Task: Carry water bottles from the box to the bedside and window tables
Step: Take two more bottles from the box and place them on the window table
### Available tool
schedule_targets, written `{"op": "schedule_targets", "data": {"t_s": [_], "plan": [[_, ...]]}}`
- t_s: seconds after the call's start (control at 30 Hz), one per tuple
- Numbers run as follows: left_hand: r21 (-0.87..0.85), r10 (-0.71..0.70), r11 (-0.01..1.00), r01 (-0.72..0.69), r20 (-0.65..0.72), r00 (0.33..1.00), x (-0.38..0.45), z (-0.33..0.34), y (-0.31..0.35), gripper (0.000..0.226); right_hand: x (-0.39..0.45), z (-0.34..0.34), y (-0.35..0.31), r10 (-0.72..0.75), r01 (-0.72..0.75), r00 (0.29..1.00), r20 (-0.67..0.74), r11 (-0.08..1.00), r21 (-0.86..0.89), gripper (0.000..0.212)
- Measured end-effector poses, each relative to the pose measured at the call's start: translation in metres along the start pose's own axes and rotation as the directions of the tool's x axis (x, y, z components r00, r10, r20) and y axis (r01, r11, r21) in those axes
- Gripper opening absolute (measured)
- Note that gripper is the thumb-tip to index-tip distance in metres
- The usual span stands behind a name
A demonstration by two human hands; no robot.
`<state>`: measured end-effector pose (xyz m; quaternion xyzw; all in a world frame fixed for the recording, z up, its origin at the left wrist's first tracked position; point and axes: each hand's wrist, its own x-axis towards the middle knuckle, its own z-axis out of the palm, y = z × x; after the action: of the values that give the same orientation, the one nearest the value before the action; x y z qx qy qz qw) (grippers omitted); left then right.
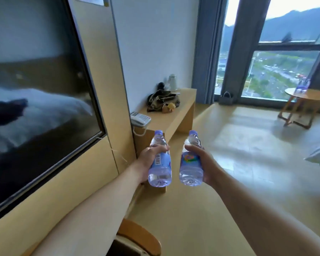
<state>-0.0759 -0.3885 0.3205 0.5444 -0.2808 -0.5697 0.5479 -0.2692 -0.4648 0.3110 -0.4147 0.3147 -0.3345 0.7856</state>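
Two clear ribbed plastic bottles with blue caps are carried mid-air, side by side and apart. The left hand wraps the left bottle; the right hand wraps the right bottle. At two o'clock stands a round wooden worktop carrying blue-labelled bottles.

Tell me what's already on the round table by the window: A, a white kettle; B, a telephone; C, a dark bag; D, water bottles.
D: bottles with blue labels stand on the round table, while the kettle, telephone and bag sit on the long desk by the wall.
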Motion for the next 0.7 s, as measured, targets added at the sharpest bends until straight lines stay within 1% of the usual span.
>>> {"op": "schedule_targets", "data": {"t_s": [0.07,0.13,0.2,0.27,0.3,0.4,0.57,0.7], "plan": [[0.044,0.011,0.999,-0.013,0.065,0.998,0.021,0.042,0.004,0.038,-0.012,-0.038,-0.024,-0.051,0.053,0.996,-0.070,0.998,0.030,0.049],[0.094,0.013,0.995,-0.026,0.136,0.991,0.043,0.087,0.007,0.033,-0.025,-0.076,-0.047,-0.102,0.107,0.988,-0.113,0.994,0.035,0.038],[0.142,0.025,0.988,-0.052,0.189,0.982,0.066,0.135,0.008,0.021,-0.036,-0.116,-0.071,-0.148,0.154,0.976,-0.162,0.988,0.020,0.029],[0.156,0.031,0.985,-0.070,0.243,0.970,0.088,0.185,0.008,0.007,-0.046,-0.158,-0.096,-0.181,0.186,0.956,-0.232,0.983,-0.001,0.028],[0.158,0.025,0.985,-0.070,0.269,0.963,0.099,0.211,0.007,0.007,-0.051,-0.180,-0.109,-0.188,0.193,0.947,-0.259,0.981,-0.007,0.030],[0.200,0.014,0.976,-0.088,0.344,0.939,0.132,0.287,0.006,0.023,-0.063,-0.243,-0.145,-0.189,0.194,0.921,-0.341,0.981,-0.020,0.037],[0.221,-0.014,0.972,-0.083,0.402,0.915,0.185,0.397,0.001,0.036,-0.077,-0.335,-0.196,-0.207,0.219,0.886,-0.414,0.976,-0.020,0.035],[0.228,-0.054,0.972,-0.057,0.451,0.891,0.226,0.463,-0.003,0.044,-0.073,-0.392,-0.228,-0.222,0.242,0.865,-0.449,0.970,-0.013,0.032]]}}
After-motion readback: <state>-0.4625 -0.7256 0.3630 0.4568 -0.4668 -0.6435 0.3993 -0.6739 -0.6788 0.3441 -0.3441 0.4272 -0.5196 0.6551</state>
